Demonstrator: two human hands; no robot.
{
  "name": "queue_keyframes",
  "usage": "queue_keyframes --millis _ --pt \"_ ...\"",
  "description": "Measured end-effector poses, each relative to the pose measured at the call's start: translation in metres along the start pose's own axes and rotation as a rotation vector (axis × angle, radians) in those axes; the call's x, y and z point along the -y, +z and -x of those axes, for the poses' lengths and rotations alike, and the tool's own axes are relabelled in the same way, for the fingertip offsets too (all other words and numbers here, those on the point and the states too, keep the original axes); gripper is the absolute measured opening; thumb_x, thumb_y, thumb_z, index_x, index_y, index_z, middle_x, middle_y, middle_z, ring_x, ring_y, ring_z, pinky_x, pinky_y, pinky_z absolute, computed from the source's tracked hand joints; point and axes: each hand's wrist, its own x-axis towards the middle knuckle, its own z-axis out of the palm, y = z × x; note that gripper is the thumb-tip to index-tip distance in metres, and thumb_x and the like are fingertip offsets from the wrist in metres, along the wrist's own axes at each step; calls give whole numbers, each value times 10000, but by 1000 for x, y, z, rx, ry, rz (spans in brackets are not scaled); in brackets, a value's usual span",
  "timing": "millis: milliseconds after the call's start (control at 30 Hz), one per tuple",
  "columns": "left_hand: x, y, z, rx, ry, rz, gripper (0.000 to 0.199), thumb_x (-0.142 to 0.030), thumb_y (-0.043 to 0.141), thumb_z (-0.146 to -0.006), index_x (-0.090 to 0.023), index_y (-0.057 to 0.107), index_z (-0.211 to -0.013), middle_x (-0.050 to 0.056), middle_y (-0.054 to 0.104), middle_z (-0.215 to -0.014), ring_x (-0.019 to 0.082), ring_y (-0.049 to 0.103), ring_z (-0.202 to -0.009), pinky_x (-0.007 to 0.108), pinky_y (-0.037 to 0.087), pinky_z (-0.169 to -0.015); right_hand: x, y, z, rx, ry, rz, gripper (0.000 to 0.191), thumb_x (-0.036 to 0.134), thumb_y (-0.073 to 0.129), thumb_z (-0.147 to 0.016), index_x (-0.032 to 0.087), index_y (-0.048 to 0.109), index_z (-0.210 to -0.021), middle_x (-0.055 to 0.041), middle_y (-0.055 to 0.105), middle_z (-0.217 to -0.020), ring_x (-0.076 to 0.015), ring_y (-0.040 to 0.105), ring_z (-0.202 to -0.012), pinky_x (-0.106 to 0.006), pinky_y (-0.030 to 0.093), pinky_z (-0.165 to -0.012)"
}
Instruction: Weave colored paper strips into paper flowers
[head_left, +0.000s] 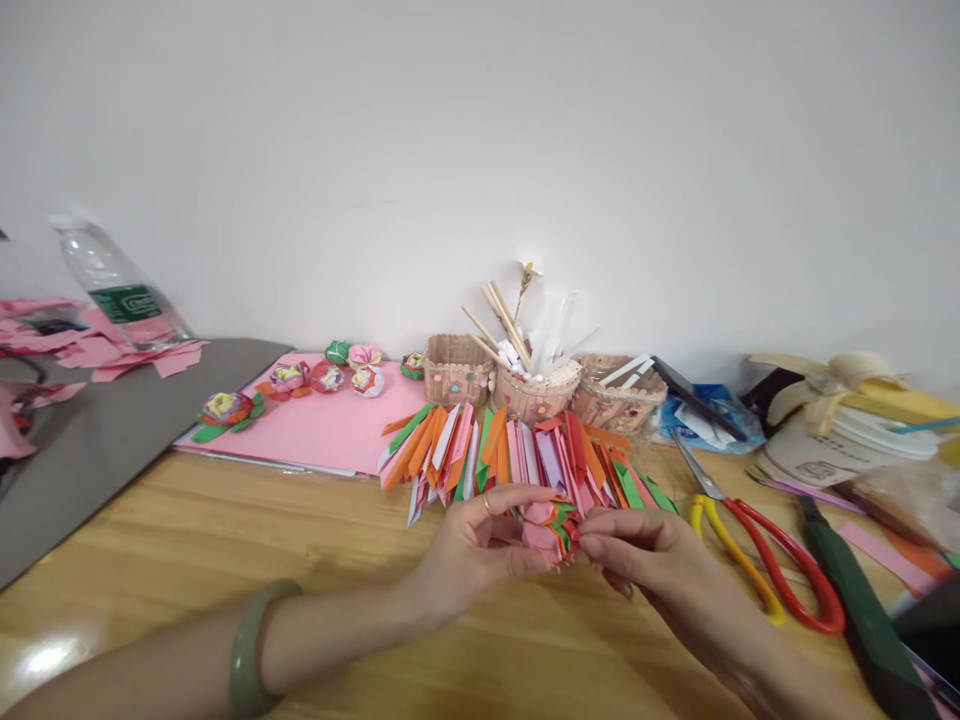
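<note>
With our left hand [480,545] we are gripping a paper flower [546,530] between thumb and fingers, while with our right hand [649,550] we are pinching its right edge. We are holding the flower just in front of a row of folded strips [431,450]. If we are squeezing too hard, its petals could crease; if we are tugging too sharply, a layer could tear or slip out. Our fingers are working near the strips, so a careless push could scatter them. To our right, scissors [726,499] are lying beside a green tool [855,595]; reaching there blindly could nick us.

Behind the strips, three baskets [454,388] are standing by the wall, the middle one holding sticks [508,325]. Other flowers [289,376] are resting to our left, on a pink sheet [345,430]. Beyond, a bottle [124,285] is showing white lettering on a green label [124,303]; we are not managing to read it, nor the small dark mark on a pale container [859,455] at right.
</note>
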Motion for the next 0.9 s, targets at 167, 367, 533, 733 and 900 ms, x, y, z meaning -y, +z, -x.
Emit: queue_keyframes --millis 167,367,533,733,900 --pt "1 -1 -1 6 -4 13 423 -180 748 -601 -238 643 -1007 7 635 -823 129 593 -747 266 478 -710 4 3 3 -59 -1 55 146 327 692 -636 185 695 -603 21 556 -573 -59 364 -466 -188 304 -424" --pt "0 0 1 5 0 22 423 -178 755 -594 -248 650 -997 -5 629 -846 105 593 -733 237 469 -710 5 5 4 -102 63 66 124 300 667 -596 177 680 -594 25 534 -525 -66 371 -442 -198 304 -421" --pt "1 -1 1 12 23 -31 410 -188 747 -608 -266 649 -998 -1 622 -937 102 579 -763 227 461 -714 7 6 4 -111 -1 180 104 277 605 -631 193 651 -590 29 518 -538 -84 394 -464 -208 312 -437" --pt "2 -2 1 9 46 -70 409 -215 738 -620 -258 642 -1015 20 621 -1015 136 583 -823 261 464 -751 -6 5 0 -92 -152 337 120 239 537 -681 193 616 -603 23 548 -576 -111 463 -532 -215 341 -484" --pt "4 -2 0 -16 73 -115 400 -212 736 -623 -273 647 -1008 11 589 -974 124 579 -800 268 480 -754 -9 6 0 -112 -212 444 157 246 500 -715 187 623 -639 4 570 -598 -131 496 -555 -227 370 -497"
